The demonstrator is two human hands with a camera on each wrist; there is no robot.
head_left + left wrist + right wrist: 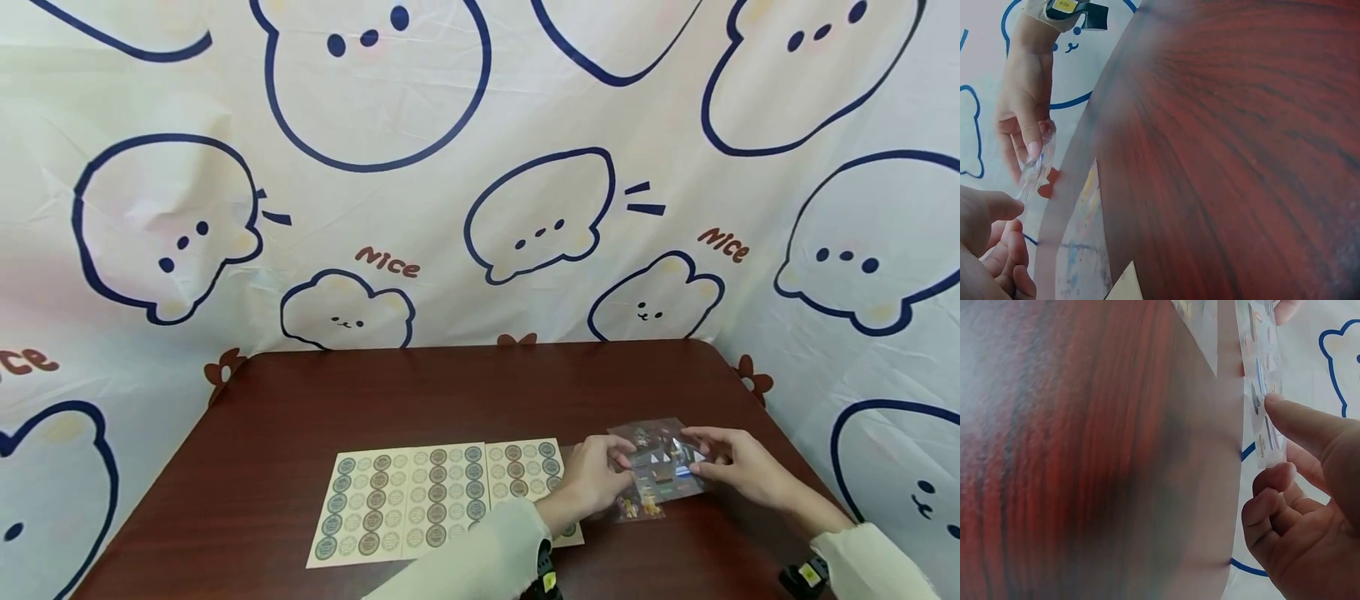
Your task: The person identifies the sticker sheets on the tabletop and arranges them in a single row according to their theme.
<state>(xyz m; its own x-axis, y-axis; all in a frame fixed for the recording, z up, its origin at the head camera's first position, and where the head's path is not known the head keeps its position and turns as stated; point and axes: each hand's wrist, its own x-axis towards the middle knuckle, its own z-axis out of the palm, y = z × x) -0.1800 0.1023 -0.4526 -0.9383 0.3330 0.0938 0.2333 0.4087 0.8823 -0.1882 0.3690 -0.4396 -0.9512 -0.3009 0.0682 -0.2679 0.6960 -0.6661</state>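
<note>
A clear sticker sheet (662,457) with small printed pictures is held up over the right part of the table. My left hand (595,477) pinches its left edge between thumb and fingers. At the opposite edge, my right hand (742,468) grips it, the thumb on its face in the right wrist view (1310,500). Beneath lies another clear sheet with colourful figures (642,507), partly covered by the held one. Cream sheets of round stickers (420,500) lie flat to the left, and my left forearm hides part of them.
The dark red-brown table (450,392) has rounded far corners. A cloth with bear drawings (435,208) hangs behind it and along both sides. Each wrist wears a black strap with a yellow label.
</note>
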